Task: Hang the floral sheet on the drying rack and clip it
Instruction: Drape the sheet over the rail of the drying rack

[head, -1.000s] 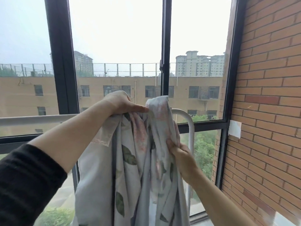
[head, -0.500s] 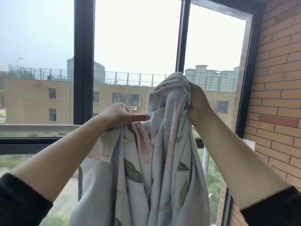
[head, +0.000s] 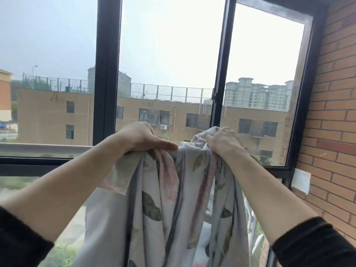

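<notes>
Floral sheet bunched over the rack's top rail, both hands on it

The floral sheet hangs in thick gathered folds from frame centre down to 6 o'clock, its top edge draped at the drying rack, whose pale rail runs off toward 9 o'clock. The left hand curls over the fabric at the rail, thumb lying straight along it. Just beside it at 3 o'clock, the right hand grips a raised wad of cloth. A brick wall stands further toward 3 o'clock. The step in hand looks like the hanging: the sheet is on the rail but not spread. Next it likely needs drawing sideways along the rail to even it out before clipping; no clip is in sight
</notes>
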### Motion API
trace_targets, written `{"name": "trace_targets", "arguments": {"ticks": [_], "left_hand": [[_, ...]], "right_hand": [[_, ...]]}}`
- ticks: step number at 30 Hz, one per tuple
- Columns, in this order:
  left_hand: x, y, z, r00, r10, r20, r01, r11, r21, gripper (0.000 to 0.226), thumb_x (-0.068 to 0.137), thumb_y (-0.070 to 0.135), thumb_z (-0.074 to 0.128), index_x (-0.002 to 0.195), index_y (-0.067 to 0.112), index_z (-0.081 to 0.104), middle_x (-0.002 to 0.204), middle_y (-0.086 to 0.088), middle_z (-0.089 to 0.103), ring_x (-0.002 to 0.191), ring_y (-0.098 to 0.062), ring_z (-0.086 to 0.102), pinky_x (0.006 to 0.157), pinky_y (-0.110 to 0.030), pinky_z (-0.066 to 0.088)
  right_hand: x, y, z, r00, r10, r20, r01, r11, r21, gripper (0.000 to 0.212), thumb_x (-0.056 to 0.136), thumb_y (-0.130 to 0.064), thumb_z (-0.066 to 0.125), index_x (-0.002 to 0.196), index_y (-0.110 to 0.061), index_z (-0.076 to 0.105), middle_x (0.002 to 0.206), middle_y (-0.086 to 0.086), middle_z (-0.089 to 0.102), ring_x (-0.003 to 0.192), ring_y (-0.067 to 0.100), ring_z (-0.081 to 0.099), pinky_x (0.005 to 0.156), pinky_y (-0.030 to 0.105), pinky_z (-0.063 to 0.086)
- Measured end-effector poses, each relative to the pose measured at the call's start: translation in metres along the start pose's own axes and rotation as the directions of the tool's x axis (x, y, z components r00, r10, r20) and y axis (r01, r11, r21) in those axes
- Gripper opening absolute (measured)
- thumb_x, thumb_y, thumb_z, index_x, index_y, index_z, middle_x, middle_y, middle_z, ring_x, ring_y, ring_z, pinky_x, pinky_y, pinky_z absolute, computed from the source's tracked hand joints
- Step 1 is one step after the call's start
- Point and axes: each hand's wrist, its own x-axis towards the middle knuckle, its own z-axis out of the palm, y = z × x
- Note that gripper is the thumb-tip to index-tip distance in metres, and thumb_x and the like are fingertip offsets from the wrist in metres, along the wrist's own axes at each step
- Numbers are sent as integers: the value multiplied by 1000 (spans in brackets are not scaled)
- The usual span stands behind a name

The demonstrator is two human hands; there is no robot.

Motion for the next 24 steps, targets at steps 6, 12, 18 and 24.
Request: {"name": "trace_targets", "arguments": {"ticks": [6,12,18,24], "left_hand": [[-1,-8,-1,998,-20,-60,24,997,68,70,50,81,65,35,17,41,38,8,39,48,-14,43,52,-27,34],[-5,-12,-4,997,-30,-65,35,996,77,71,46,86,61,38,19,40,41,5,40,48,-15,43,54,-26,35],[-13,-20,-7,990,-30,-139,48,991,123,77,42,92,55,40,20,31,41,6,31,48,-15,39,53,-29,33],[-13,-11,-5,989,-47,-137,63,992,113,75,43,89,58,37,19,32,39,8,32,46,-14,38,52,-26,33]], "right_hand": [[-3,16,7,946,-239,-217,251,968,26,32,91,-32,56,114,-9,53,109,14,62,101,32,59,78,37,47],[-15,19,1,934,-356,-22,356,933,52,49,96,-42,44,54,-16,51,68,4,62,73,26,61,68,33,45],[-52,1,9,817,-572,-65,567,819,-83,46,100,-36,27,72,-14,57,75,2,57,73,20,53,66,31,36],[-32,3,-7,848,-519,106,484,840,243,35,90,-40,58,80,-9,72,89,4,70,87,24,63,73,33,49]]}}
